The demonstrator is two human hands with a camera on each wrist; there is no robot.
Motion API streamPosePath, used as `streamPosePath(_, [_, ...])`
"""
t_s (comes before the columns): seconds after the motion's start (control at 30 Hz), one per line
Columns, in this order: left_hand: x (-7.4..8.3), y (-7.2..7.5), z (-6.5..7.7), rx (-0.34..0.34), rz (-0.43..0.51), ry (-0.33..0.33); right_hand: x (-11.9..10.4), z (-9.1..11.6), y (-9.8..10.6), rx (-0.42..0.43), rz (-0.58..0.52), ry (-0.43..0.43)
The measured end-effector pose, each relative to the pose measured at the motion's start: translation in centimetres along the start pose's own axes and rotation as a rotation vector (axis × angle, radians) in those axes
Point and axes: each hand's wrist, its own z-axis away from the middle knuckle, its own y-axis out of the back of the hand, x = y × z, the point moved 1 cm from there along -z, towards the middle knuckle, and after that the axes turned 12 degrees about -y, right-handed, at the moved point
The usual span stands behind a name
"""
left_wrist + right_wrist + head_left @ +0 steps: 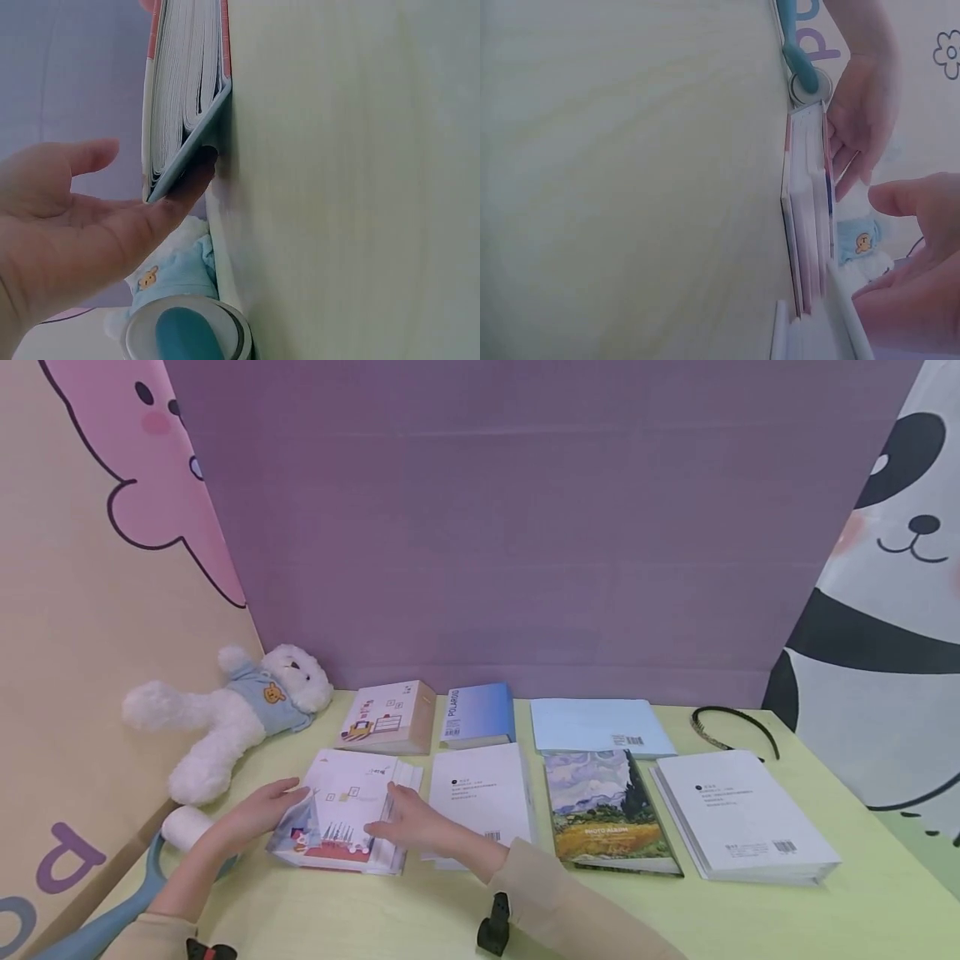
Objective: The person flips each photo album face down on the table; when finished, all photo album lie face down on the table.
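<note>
A thick white book with a colourful illustrated cover [341,785] lies at the front left of the table. My left hand [262,814] is against its left side; in the left wrist view the straight fingers [154,225] reach along the pale blue spine, the thumb raised off the cover. At the book's right side is my right hand [415,825], its index fingertip by the edge and its thumb over the cover. The right wrist view shows that thumb [896,199] stretched out, apart from the fingers, and the layered page edges [806,195].
Nearby lie a white book [480,793], a landscape-covered photo album [607,810], another white book [750,814], an illustrated book [386,718], a blue book [477,714] and a light-blue one [592,727]. A headband [738,714], plush toy [262,702] and white roller with blue handle [187,828] flank them.
</note>
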Motion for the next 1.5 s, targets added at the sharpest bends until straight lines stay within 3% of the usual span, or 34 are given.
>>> streamPosePath(0.17, [0.4,0.0,0.2,-0.017,0.051,0.008,-0.2,0.1,0.2,-0.025,0.038,-0.006])
streamPosePath(0.4, [1.3,0.1,0.2,-0.003,0.073,0.067,-0.7,0.2,0.5,-0.03,-0.023,-0.042])
streamPosePath(0.63, [1.5,0.0,0.2,0.006,0.157,0.085,-0.9,0.2,0.3,-0.014,-0.05,-0.075])
streamPosePath(0.9, [1.9,0.8,0.5,0.043,0.362,-0.039,-0.7,-0.3,0.0,0.055,-0.141,-0.018])
streamPosePath(1.17, [2.8,1.2,0.9,0.069,0.369,-0.091,-1.0,-0.7,-0.8,0.105,-0.12,0.041])
streamPosePath(1.37, [3.3,0.8,1.1,0.094,0.371,-0.092,-1.7,-0.4,-0.6,0.158,0.05,0.137])
streamPosePath(1.5, [3.6,0.9,1.2,0.115,0.363,-0.134,-2.4,0.0,-0.4,0.164,0.062,0.182])
